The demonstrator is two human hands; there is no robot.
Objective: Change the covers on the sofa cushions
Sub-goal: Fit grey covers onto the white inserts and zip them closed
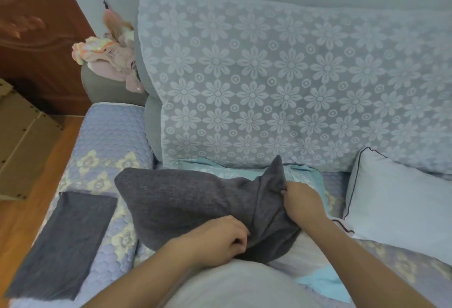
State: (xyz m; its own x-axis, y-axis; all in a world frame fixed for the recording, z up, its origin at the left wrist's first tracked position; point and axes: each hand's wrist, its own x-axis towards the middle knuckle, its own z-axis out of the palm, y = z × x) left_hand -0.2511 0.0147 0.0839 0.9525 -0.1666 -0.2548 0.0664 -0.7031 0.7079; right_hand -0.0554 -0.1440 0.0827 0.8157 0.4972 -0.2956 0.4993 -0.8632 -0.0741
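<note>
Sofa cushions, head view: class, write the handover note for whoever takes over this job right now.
Left hand: grips the near edge of the dark grey cover.
Right hand: pinches the cover's bunched open end.
The cover is pulled over most of the cushion; white cushion shows at the near end.
Spare grey cover: flat on the seat, left.
White cushion with dark piping: uncovered, right.
Left: finish and close this one, then cover the other.

A puffy cushion in a dark grey fuzzy cover (186, 200) lies on the sofa seat with the blue quilted flower cloth (110, 136). The left hand (220, 239) grips its near edge. The right hand (300, 202) pinches a bunched corner. A flat dark grey cover (66, 241) lies to the left. A white pillow with dark trim (401, 202) sits on the right.
</note>
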